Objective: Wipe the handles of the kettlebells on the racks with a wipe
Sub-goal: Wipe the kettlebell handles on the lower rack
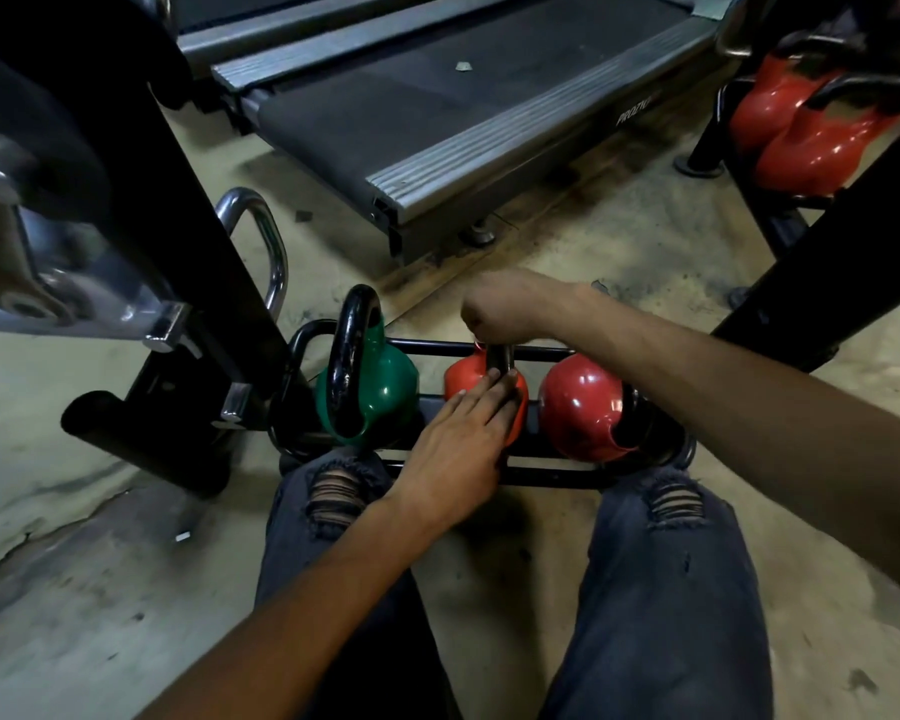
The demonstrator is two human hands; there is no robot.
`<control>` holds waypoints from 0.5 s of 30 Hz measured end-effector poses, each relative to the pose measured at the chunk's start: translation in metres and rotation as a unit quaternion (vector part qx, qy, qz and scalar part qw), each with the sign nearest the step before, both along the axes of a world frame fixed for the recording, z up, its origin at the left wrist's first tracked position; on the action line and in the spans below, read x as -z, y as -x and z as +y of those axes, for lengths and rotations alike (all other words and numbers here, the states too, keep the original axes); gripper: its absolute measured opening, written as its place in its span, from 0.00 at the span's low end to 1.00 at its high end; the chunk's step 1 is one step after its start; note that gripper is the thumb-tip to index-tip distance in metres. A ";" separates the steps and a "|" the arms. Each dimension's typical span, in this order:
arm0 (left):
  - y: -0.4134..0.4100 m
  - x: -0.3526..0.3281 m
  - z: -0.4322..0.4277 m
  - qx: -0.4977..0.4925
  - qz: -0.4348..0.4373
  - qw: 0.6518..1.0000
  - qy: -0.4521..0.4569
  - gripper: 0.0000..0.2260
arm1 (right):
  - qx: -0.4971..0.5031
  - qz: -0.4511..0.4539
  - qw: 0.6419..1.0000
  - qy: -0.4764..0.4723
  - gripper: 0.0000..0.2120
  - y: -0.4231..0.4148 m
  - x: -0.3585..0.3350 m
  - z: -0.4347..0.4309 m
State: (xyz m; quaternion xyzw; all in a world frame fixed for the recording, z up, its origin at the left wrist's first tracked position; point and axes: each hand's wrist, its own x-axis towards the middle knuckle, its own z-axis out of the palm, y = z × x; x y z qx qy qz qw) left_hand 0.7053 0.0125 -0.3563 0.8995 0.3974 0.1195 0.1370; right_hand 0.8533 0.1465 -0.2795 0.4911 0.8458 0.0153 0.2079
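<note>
A low black rack (552,472) on the floor holds three kettlebells. On the left is a green kettlebell (385,394) with a black handle standing up. The middle kettlebell (461,379) is orange-red; my left hand (461,444) lies flat on its body with straight fingers. My right hand (510,309) grips the top of its dark handle (499,358) from above. No wipe shows; the fist hides whatever it holds. A red kettlebell (578,407) lies on the right, its handle turned away.
A treadmill deck (437,111) lies beyond the rack. A black machine frame with chrome parts (126,226) stands at left. Another rack with red kettlebells (811,127) is at upper right, and a black post (842,262) slants down there. My knees in torn jeans (666,537) are below.
</note>
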 end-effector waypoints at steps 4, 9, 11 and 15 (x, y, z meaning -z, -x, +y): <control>-0.002 -0.001 0.000 -0.009 -0.018 1.000 -0.009 0.30 | 0.133 0.314 0.931 -0.128 0.10 -0.023 0.035 -0.053; -0.002 -0.002 0.010 -0.024 -0.042 0.999 -0.001 0.29 | 0.514 0.731 0.449 0.007 0.10 -0.004 0.085 -0.081; -0.002 -0.004 0.012 -0.027 -0.043 0.999 0.011 0.29 | 0.582 0.761 0.237 0.159 0.14 -0.001 0.084 -0.055; -0.002 -0.008 0.013 -0.027 -0.043 0.999 0.008 0.29 | 0.589 0.754 0.097 0.275 0.19 -0.008 0.079 -0.023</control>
